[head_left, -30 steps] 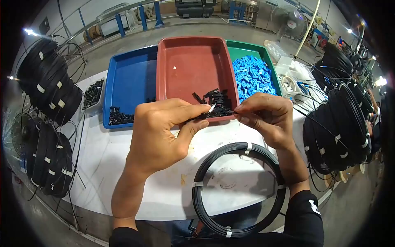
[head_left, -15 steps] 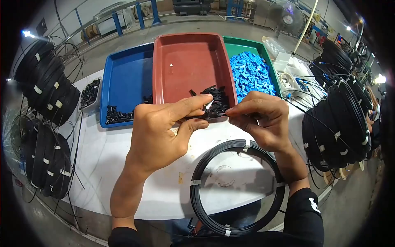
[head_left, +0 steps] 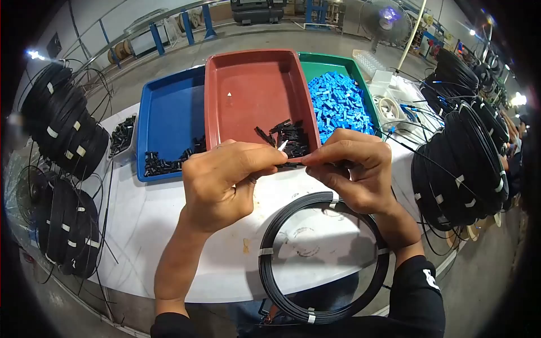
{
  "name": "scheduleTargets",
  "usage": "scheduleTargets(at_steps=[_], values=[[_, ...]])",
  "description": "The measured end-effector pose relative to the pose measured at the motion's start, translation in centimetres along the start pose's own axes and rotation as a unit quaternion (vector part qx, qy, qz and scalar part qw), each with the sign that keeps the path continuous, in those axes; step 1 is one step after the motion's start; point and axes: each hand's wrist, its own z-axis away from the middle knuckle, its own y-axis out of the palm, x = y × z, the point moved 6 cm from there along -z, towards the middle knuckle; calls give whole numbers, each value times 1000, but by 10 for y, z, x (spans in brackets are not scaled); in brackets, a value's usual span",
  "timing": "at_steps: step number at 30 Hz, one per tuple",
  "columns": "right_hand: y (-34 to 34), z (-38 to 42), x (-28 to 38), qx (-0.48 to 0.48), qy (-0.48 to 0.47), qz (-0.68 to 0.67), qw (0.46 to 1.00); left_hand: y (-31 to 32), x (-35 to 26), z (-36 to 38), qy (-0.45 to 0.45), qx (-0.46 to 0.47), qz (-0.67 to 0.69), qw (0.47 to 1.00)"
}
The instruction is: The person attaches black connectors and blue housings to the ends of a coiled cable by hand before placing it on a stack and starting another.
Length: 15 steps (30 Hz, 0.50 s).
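My left hand [head_left: 222, 183] is closed in a pinch in front of the red tray, with a small black connector part [head_left: 289, 165] at its fingertips. Facing it from the right, my right hand [head_left: 358, 172] pinches what looks like the thin end of a black cable, mostly hidden by the fingers. The fingertips of both hands are close together. Below the right hand, a coil of black cable [head_left: 267, 276] bound with white tape lies at the table's front edge. Several black connector parts [head_left: 293, 136] sit in the near right corner of the red tray [head_left: 248, 84].
A blue tray [head_left: 172, 110] with black parts stands left, beside a small clear bin [head_left: 123, 138]. Blue pieces [head_left: 341, 104] fill much of the green tray [head_left: 332, 62]. Large black cable coils stand left [head_left: 65, 121] and right [head_left: 459, 163] of the white table [head_left: 220, 270].
My left hand's fingers have closed together from a looser, spread pose, and a black part now shows at their tips. The right hand stays pinched. The view has shifted slightly.
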Motion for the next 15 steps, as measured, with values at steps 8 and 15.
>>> scheduleTargets(at_steps=[8,15], values=[[4,5,5,-27,-48,-5,998,9,-5,6,44,-55,-61,996],[4,5,5,-30,-19,-9,999,14,-3,9,47,-102,-30,993]])
